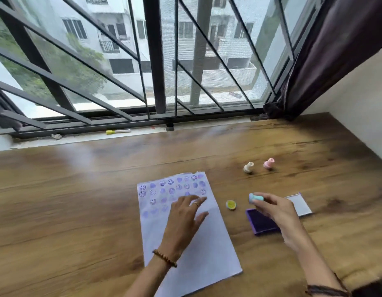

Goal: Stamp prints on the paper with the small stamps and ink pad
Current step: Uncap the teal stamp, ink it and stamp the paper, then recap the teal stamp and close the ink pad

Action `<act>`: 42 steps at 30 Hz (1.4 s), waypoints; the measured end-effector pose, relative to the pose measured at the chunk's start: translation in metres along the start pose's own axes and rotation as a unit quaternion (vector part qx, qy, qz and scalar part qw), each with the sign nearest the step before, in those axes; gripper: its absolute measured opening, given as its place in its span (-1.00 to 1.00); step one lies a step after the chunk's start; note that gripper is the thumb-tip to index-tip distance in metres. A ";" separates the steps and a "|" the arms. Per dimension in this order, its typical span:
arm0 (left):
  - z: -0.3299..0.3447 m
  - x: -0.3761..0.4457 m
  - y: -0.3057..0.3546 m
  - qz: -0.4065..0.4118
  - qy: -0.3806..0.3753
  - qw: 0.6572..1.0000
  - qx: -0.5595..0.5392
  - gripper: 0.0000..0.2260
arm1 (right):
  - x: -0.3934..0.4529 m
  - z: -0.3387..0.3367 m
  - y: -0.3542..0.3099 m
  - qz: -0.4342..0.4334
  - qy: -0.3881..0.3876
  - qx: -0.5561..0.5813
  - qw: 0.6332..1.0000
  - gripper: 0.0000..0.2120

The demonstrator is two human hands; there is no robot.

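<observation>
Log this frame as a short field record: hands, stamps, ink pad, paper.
left hand: flat on the paper, fingers spread
right hand: grip on the blue stamp, above the ink pad
ink pad: purple, open, lid beside it
paper: purple prints across upper part, lower part blank
loose stamps: yellow stamp by paper; cream stamp and pink stamp farther back

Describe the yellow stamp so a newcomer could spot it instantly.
Start at the white paper on the wooden table, then look just off its right edge, left of the purple ink pad. The yellow stamp lies there alone, untouched. Unlike the cream stamp and pink stamp farther back, it is yellow and nearest the paper.
</observation>
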State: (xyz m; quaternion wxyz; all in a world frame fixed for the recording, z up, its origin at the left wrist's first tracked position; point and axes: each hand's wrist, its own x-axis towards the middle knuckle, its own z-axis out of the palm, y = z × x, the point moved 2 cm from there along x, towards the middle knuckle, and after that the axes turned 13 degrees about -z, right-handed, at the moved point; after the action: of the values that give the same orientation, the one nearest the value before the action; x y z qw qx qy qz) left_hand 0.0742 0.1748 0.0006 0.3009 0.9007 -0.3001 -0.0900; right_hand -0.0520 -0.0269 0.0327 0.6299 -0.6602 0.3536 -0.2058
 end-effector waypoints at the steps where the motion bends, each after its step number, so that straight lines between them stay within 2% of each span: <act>1: 0.010 0.008 0.015 0.025 -0.015 1.000 -0.001 -0.66 | -0.001 -0.009 0.002 -0.002 0.005 -0.001 1.000 -0.85; 5: 0.044 0.035 0.057 0.093 -0.073 0.990 0.081 -0.69 | -0.002 -0.033 0.008 -0.013 -0.006 -0.010 1.000 -0.90; 8: 0.056 0.047 0.065 0.097 -0.105 0.982 0.125 -0.80 | 0.000 -0.041 0.011 -0.020 -0.011 -0.021 1.000 -0.90; 9: 0.057 0.048 0.065 0.084 -0.108 0.987 0.090 -0.82 | 0.000 -0.041 0.012 -0.027 -0.013 -0.030 0.999 -0.89; 11: 0.053 0.049 0.067 -0.001 -0.118 0.991 -0.068 -0.87 | 0.001 -0.041 0.010 -0.051 -0.028 -0.053 0.997 -0.85; 12: 0.052 0.048 0.068 -0.059 -0.128 0.974 -0.178 -0.90 | 0.001 -0.039 0.008 -0.068 -0.040 -0.064 0.995 -0.83; 14: 0.050 0.045 0.071 -0.154 -0.170 0.901 -0.367 -0.91 | 0.002 -0.033 0.003 -0.102 -0.064 -0.081 0.989 -0.78; 16: 0.050 0.041 0.074 -0.182 -0.202 0.857 -0.437 -0.81 | 0.003 -0.029 -0.004 -0.138 -0.077 -0.090 0.983 -0.73; 18: 0.049 0.040 0.079 -0.183 -0.217 0.841 -0.461 -0.71 | 0.005 -0.025 -0.012 -0.171 -0.089 -0.093 0.977 -0.71; 25: 0.042 0.046 0.088 -0.194 -0.213 0.804 -0.520 -0.70 | 0.013 -0.018 -0.027 -0.216 -0.117 -0.100 0.964 -0.73; 30: 0.032 0.053 0.090 -0.161 -0.218 0.812 -0.517 -0.73 | 0.018 -0.014 -0.034 -0.238 -0.117 -0.108 0.958 -0.68; 35: 0.031 0.061 0.086 -0.147 -0.219 0.798 -0.541 -0.74 | 0.029 -0.007 -0.041 -0.262 -0.113 -0.113 0.952 -0.77; 39: 0.032 0.070 0.080 -0.150 -0.195 0.792 -0.559 -0.69 | 0.045 0.004 -0.041 -0.211 -0.118 -0.077 0.967 -0.88; 40: 0.034 0.071 0.078 -0.166 -0.182 0.781 -0.574 -0.69 | 0.049 0.006 -0.038 -0.188 -0.119 -0.047 0.974 -0.85; 42: 0.041 0.072 0.075 -0.207 -0.164 0.734 -0.625 -0.71 | 0.055 0.012 -0.028 -0.111 -0.118 0.060 0.985 -0.75</act>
State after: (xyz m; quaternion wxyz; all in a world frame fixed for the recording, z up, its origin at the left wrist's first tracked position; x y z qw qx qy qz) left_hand 0.0815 0.0639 0.0134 0.7158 0.5210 -0.0270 -0.4641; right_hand -0.0009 -0.0594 0.0489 0.6791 -0.6758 0.1884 -0.2158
